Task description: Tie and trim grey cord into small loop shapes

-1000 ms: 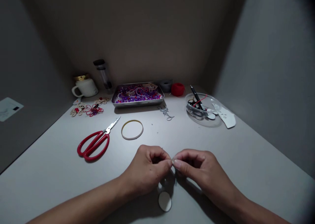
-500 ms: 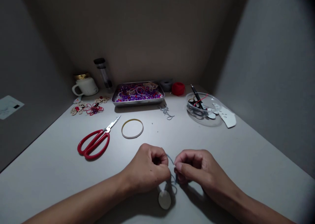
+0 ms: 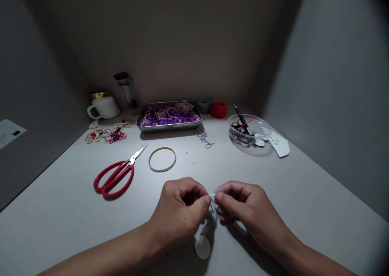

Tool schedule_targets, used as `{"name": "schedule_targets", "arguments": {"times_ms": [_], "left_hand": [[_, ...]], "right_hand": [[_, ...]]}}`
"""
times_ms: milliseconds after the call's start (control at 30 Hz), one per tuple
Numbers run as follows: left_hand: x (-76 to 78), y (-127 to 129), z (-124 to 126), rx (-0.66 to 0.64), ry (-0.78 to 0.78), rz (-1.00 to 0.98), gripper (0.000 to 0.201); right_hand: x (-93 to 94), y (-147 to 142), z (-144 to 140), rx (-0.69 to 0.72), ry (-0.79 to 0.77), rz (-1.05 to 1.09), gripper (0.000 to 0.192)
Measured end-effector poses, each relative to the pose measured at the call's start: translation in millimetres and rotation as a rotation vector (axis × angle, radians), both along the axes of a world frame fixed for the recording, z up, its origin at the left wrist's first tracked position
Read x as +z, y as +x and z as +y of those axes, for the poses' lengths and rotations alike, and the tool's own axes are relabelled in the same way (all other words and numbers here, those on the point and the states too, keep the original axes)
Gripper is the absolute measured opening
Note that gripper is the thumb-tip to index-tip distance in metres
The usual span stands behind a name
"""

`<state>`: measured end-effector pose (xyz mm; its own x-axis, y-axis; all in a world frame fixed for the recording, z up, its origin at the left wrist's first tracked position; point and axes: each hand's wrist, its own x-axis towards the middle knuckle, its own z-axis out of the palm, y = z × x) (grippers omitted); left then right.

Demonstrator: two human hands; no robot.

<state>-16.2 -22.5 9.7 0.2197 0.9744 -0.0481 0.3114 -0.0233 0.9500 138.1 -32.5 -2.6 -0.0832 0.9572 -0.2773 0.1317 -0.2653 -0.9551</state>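
Note:
My left hand (image 3: 185, 205) and my right hand (image 3: 240, 205) meet fingertip to fingertip above the front of the table. Both pinch a thin grey-blue cord (image 3: 215, 213), whose loose part dangles between them. A small pale bit shows right between the fingertips; what it is I cannot make out. Under the left hand a white oval disc (image 3: 202, 247) lies on the table. Farther off to the left are red-handled scissors (image 3: 118, 177), lying with blades nearly closed, and a thin ring-shaped band (image 3: 162, 170).
A metal tray (image 3: 170, 127) of purple beads stands at the back, beside grey cord (image 3: 205, 105) and red cord (image 3: 219, 109). A clear bowl (image 3: 263, 126) with a pen (image 3: 240, 114) is at right. Cord flowers (image 3: 114, 135), a mug (image 3: 105, 107) and a tumbler (image 3: 127, 92) are at left.
My hands have come closer together, the left thumb and fingers rising to meet the right fingertips. The cord between them is bunched shorter, and a pale bit now shows there.

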Motion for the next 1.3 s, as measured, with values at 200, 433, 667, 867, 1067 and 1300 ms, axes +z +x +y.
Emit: {"name": "schedule_targets", "arguments": {"times_ms": [200,433,667,867,1067,1300], "left_hand": [[-0.9,4.8,-2.7,-0.034,-0.081,0.063,0.015],[-1.0,5.1,-1.3,-0.015,-0.12,0.111,0.015],[-2.2,5.1,-1.7,-0.035,-0.108,0.107,0.014],[-2.0,5.3,-0.1,-0.017,-0.158,0.034,0.015],[-2.1,3.8,1.1,-0.049,-0.199,-0.027,0.013],[-3.6,4.8,1.0,-0.059,-0.204,-0.006,0.012]], "right_hand": [[-1.4,1.7,-2.9,0.063,0.106,-0.097,0.02],[0.4,2.3,-4.1,0.1,0.212,-0.074,0.018],[1.1,1.4,-4.1,0.087,0.191,-0.113,0.017],[-6.6,1.2,-4.9,0.014,0.22,-0.099,0.019],[-3.1,0.9,-8.1,0.05,0.351,-0.217,0.013],[-1.4,1.0,-6.0,0.112,0.426,-0.259,0.015]]}}
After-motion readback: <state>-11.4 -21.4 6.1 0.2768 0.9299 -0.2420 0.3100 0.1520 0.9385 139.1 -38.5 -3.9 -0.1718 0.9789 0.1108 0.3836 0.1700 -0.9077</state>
